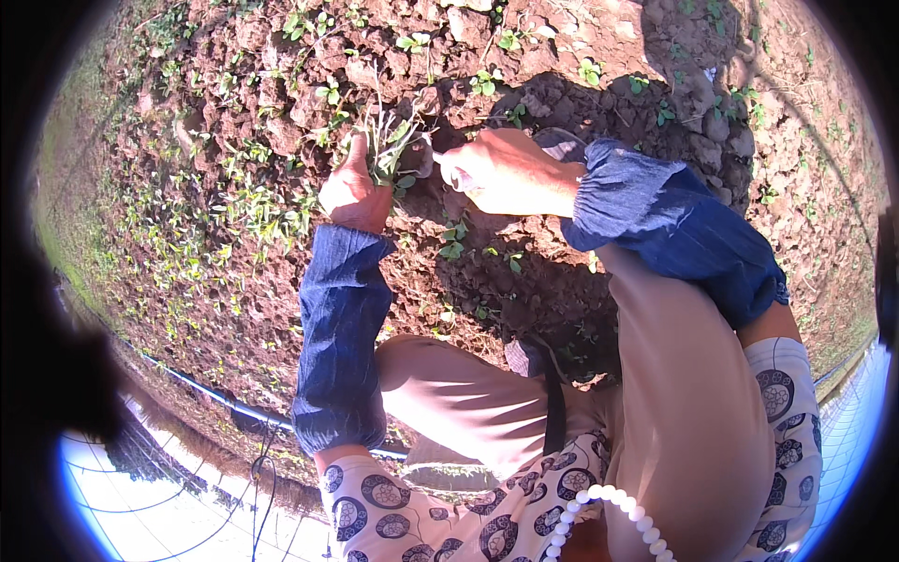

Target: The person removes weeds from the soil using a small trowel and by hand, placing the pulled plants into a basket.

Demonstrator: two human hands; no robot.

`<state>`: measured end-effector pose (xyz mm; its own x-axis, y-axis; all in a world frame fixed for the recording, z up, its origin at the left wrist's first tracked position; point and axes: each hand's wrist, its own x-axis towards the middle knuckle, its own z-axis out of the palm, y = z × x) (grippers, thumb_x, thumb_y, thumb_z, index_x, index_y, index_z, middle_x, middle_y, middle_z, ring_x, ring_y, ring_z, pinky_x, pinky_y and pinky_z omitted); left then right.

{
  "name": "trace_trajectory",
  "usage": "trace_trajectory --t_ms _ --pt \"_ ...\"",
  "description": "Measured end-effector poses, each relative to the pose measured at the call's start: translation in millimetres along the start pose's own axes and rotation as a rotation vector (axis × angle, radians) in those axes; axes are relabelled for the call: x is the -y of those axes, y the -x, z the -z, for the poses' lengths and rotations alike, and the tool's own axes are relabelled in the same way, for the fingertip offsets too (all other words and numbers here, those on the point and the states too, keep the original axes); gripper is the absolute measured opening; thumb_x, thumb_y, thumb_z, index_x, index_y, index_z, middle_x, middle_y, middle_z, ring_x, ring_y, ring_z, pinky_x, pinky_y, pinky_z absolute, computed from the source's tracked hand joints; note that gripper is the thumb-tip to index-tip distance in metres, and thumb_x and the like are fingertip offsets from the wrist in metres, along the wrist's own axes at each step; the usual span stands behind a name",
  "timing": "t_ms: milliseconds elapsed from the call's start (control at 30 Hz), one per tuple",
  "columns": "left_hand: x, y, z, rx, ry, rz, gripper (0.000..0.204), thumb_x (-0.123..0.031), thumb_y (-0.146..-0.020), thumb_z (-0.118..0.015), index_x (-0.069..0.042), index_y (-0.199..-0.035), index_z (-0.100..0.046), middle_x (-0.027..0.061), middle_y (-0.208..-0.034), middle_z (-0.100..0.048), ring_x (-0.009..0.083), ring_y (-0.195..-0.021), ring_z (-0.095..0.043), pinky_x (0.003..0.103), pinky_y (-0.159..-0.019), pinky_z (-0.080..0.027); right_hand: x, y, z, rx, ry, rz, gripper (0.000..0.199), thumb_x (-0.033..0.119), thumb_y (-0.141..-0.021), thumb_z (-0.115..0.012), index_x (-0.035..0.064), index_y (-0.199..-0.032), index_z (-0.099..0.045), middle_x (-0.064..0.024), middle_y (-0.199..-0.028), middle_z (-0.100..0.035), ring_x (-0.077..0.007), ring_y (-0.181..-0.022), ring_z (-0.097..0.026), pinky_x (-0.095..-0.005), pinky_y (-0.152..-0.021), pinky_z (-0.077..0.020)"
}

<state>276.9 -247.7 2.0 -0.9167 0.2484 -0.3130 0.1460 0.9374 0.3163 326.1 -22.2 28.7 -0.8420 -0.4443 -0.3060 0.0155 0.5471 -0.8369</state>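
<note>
- On my remote head-camera feed, the left hand [354,195] pinches a clump of grass [386,155] between thumb and fingers, its thin blades fanning out just beyond the fingertips, low over clods of brown soil [613,47].
- Just right of it, the right hand [515,173] is curled into a fist; I read the greyish shape between the two hands as a small tool [424,160] in its grip, though glare and clutter blur it for me.
- Denim oversleeves [342,328] cover both forearms, gathered at the wrists.
- Left of the left hand, I see a dense patch of green seedlings [253,208]; beyond the right hand, scattered sprouts [589,72] dot the sunlit ground.
- A dark shoe [562,143] shows partly behind the right wrist.
- Nearer the body than both hands are beige trousers [688,375], bent at the knees, a patterned shirt [393,501] and a string of white beads [611,494].
</note>
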Motion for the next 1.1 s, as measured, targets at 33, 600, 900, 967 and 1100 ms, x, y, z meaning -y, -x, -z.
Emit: trace_trajectory --t_ms 33,600,900,967,1100 --pt "-1.9 5.1 0.6 -0.014 0.046 -0.105 0.055 -0.023 -0.076 -0.071 -0.009 -0.126 -0.052 0.0171 -0.09 -0.067 0.0308 -0.08 -0.066 0.037 -0.07 -0.051 -4.4 4.0 0.4 -0.022 0.005 0.014 0.009 0.006 -0.078 -0.053 0.0062 -0.082 -0.061 -0.0113 -0.06 -0.058 -0.0271 -0.055 -0.059 -0.0392 -0.054 -0.0457" --pt "61.6 -62.8 -16.9 0.012 -0.428 0.052 0.039 -0.008 -0.064 -0.064 -0.006 -0.101 -0.051 0.016 -0.08 -0.064 0.0344 -0.074 -0.064 0.043 -0.063 -0.051 -13.8 26.8 9.3 -0.002 -0.091 0.041 0.013 0.005 -0.073 -0.058 0.008 -0.085 -0.058 -0.006 -0.057 -0.054 -0.0203 -0.049 -0.055 -0.0331 -0.048 -0.0418" --pt "33.2 -12.7 9.0 -0.001 0.002 0.08 0.021 -0.014 -0.073 -0.065 -0.004 -0.092 -0.063 0.02 -0.079 -0.065 0.0358 -0.078 -0.064 0.039 -0.068 -0.049 -13.7 26.8 8.0 -0.013 -0.013 0.008 0.018 0.002 -0.07 -0.059 0.0093 -0.087 -0.059 -0.0064 -0.059 -0.056 -0.0199 -0.053 -0.058 -0.0323 -0.051 -0.044" --pt "24.7 6.1 7.8 0.086 0.184 -0.041 0.027 -0.004 -0.075 -0.065 -0.004 -0.102 -0.063 0.0166 -0.086 -0.067 0.0272 -0.083 -0.067 0.034 -0.07 -0.049 -12.8 27.9 7.8 -0.014 0.018 -0.015 0.018 0.002 -0.071 -0.059 0.0094 -0.087 -0.06 -0.0074 -0.059 -0.056 -0.0206 -0.053 -0.059 -0.0328 -0.051 -0.0446" --pt "9.4 18.8 -5.7 -0.114 0.459 -0.297 0.031 0.002 -0.072 -0.059 0.0 -0.103 -0.057 0.0208 -0.085 -0.064 0.0283 -0.078 -0.066 0.034 -0.068 -0.049 -21.9 35.6 8.9 -0.011 -0.008 -0.049 0.018 0.002 -0.071 -0.058 0.0087 -0.088 -0.059 -0.008 -0.06 -0.056 -0.0216 -0.053 -0.058 -0.0335 -0.051 -0.0448"
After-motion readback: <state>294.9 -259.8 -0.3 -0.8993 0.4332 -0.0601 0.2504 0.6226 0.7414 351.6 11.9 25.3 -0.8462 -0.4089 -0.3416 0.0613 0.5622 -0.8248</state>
